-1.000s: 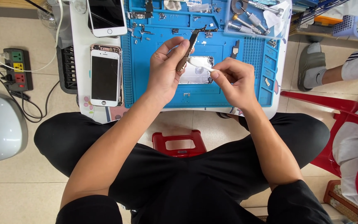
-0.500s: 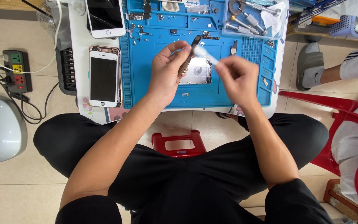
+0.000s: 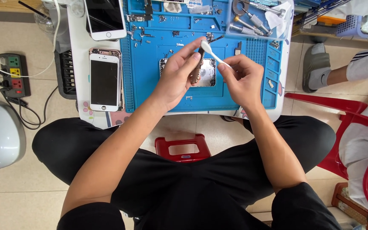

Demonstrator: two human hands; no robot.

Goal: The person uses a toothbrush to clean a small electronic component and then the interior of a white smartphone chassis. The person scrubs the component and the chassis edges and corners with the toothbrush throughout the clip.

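Left hand (image 3: 173, 79) has its fingers pinched around a small dark phone part (image 3: 196, 68), held up just above the opened phone shell (image 3: 207, 72) in the middle of the frame. Right hand (image 3: 241, 81) is pinching the thin end of a white plastic pry stick (image 3: 211, 51), tip touching the top of the part. Push too hard and I reckon the stick skids off or the part pops loose into the tiny screws scattered on the blue repair mat (image 3: 150, 91). The mat covers a small white tabletop (image 3: 79, 85); two white phones (image 3: 104, 79) lie at the left. Tiled floor, power strip (image 3: 12, 74) far left, red stool (image 3: 183, 149) between my knees.
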